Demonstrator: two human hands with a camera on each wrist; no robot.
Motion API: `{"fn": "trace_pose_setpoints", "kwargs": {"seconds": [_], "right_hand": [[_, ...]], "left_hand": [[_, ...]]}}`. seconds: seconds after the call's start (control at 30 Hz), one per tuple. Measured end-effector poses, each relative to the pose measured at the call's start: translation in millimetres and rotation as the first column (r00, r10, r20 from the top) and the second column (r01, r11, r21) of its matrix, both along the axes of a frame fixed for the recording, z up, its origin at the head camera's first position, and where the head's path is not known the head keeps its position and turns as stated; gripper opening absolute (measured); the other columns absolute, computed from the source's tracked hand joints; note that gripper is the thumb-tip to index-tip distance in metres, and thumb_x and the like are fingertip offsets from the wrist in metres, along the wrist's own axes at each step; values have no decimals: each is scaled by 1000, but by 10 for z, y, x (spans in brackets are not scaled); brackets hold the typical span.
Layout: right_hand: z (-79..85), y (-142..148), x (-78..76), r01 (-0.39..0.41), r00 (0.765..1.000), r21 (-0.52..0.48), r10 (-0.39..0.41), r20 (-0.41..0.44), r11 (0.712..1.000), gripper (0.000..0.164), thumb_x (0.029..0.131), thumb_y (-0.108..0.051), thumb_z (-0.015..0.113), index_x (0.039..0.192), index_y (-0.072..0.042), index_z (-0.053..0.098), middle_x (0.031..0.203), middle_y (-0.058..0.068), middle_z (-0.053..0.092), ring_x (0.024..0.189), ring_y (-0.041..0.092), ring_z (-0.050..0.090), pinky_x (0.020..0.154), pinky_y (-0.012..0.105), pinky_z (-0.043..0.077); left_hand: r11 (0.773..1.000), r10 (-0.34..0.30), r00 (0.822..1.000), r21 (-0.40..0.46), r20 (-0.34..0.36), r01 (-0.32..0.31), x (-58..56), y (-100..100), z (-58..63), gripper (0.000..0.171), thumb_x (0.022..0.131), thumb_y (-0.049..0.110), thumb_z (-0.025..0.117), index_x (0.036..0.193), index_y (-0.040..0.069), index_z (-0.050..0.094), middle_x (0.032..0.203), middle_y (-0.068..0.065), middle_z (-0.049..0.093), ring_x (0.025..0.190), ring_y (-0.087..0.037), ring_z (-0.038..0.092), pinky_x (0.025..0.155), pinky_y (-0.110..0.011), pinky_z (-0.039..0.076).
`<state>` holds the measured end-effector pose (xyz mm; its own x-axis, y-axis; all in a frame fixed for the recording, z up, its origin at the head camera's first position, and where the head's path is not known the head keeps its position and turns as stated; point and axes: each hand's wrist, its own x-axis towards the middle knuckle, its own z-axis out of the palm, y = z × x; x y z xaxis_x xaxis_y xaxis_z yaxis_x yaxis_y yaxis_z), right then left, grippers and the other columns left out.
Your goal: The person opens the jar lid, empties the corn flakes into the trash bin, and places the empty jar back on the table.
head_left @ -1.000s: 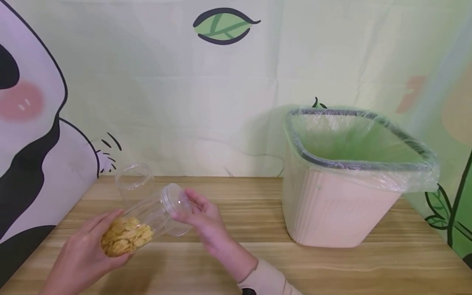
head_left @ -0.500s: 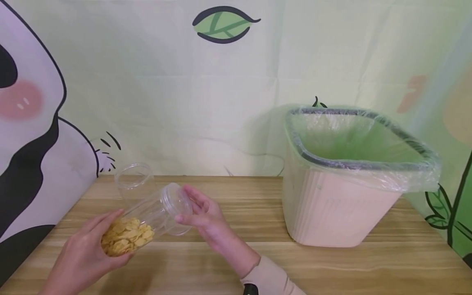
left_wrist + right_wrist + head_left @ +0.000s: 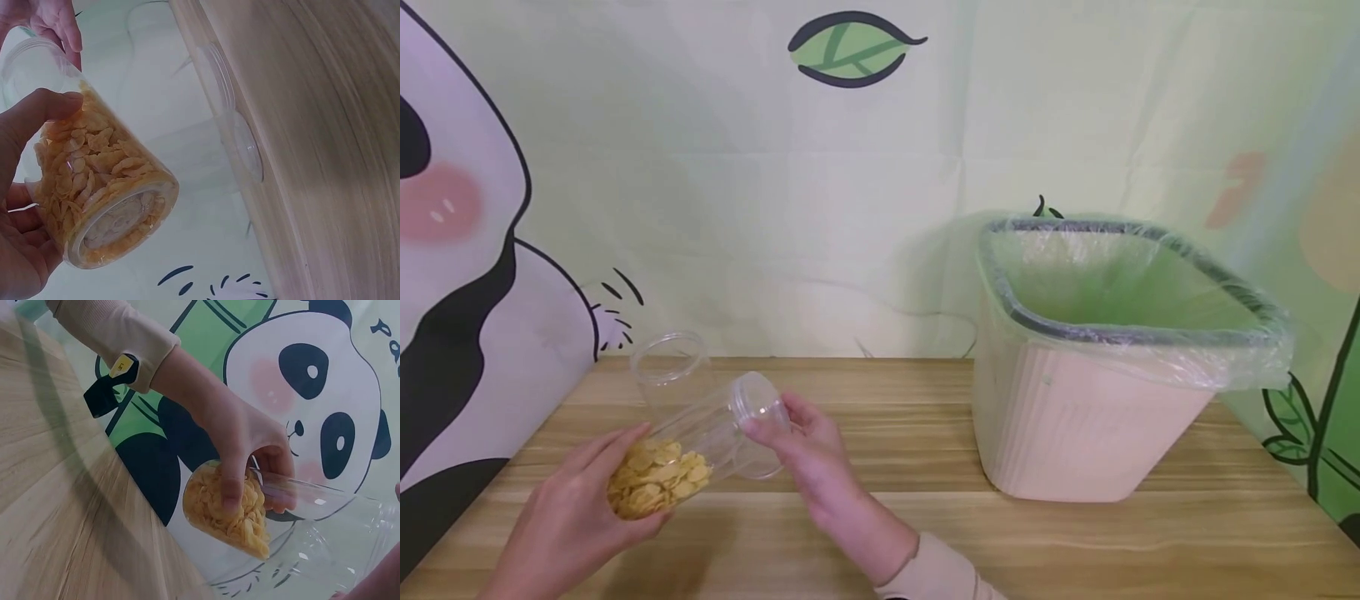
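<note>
In the head view my left hand (image 3: 572, 508) grips the lower part of a clear plastic jar (image 3: 711, 437), which is tilted above the table. Golden cereal flakes (image 3: 658, 479) fill its bottom end, as the left wrist view also shows. My right hand (image 3: 823, 467) holds the clear screw lid (image 3: 756, 400) at the jar's upper end, thumb on the near side and fingers on the far side. The lid sits on the jar's mouth. Behind the jar stands a second clear jar (image 3: 673, 379) with an uncovered top.
A pale pink bin (image 3: 1090, 425) with a clear bag over its dark rim stands on the right of the wooden table (image 3: 880, 533). Another clear round lid (image 3: 760, 471) lies behind the tilted jar. A printed cloth (image 3: 880, 208) hangs along the table's back edge.
My right thumb came off the lid half a second ago and now lies against it again, and the wrist has turned. The left hand and jar stay almost still.
</note>
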<state>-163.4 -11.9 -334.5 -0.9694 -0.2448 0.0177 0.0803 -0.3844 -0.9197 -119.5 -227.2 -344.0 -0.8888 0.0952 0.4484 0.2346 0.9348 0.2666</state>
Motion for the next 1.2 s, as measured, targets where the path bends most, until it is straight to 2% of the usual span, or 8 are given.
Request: {"fn": "trace_pose_setpoints", "kwargs": {"seconds": [0.27, 0.43, 0.63, 0.8, 1.0, 1.2], "right_hand": [[28, -34, 15, 8, 1000, -32, -8, 8, 999, 76, 69, -19, 74, 130, 8, 38, 118, 14, 52, 107, 24, 51, 99, 39, 38], [3, -18, -1, -10, 1000, -51, 10, 1, 999, 82, 68, -20, 75, 133, 9, 34, 122, 16, 49, 111, 25, 49, 100, 38, 37], [-35, 25, -49, -72, 997, -93, 69, -32, 993, 82, 68, -17, 76, 134, 8, 34, 127, 17, 46, 113, 26, 49, 98, 33, 40], [-50, 69, -100, -131, 991, -114, 129, -17, 985, 78, 69, -6, 72, 136, 5, 33, 133, 16, 42, 117, 27, 46, 97, 30, 40], [-53, 128, -157, -223, 975, -173, 222, -24, 959, 75, 69, 9, 63, 137, 4, 31, 137, 15, 37, 124, 28, 39, 100, 30, 37], [-60, 158, -189, -280, 960, -191, 272, -69, 941, 75, 68, 13, 60, 137, 4, 31, 139, 15, 36, 125, 27, 38, 101, 31, 36]], "left_hand": [[1000, 0, 1000, -9, -7, -1, 4, 7, 10, 92, 43, 25, 90, 122, -2, 51, 112, -27, 52, 94, -44, 53, 73, -60, 45], [1000, -2, 1000, -11, -20, 2, 10, 14, 13, 91, 42, 25, 90, 121, -2, 52, 111, -27, 53, 93, -43, 54, 72, -59, 46], [1000, -4, 1000, -10, -22, 4, 14, 11, 13, 90, 42, 25, 90, 120, -2, 53, 110, -27, 53, 93, -44, 54, 72, -59, 46], [1000, 2, 1000, -5, 15, -2, 13, -2, 9, 91, 44, 26, 89, 122, -1, 51, 113, -27, 52, 95, -44, 53, 73, -60, 45], [1000, 13, 998, 5, 59, -14, 2, -13, 6, 91, 46, 28, 88, 124, 1, 50, 115, -25, 51, 94, -43, 52, 74, -60, 46], [1000, 2, 999, 12, 48, -3, 6, -27, 6, 91, 46, 28, 88, 123, 0, 50, 114, -25, 51, 93, -43, 53, 73, -59, 47]]}}
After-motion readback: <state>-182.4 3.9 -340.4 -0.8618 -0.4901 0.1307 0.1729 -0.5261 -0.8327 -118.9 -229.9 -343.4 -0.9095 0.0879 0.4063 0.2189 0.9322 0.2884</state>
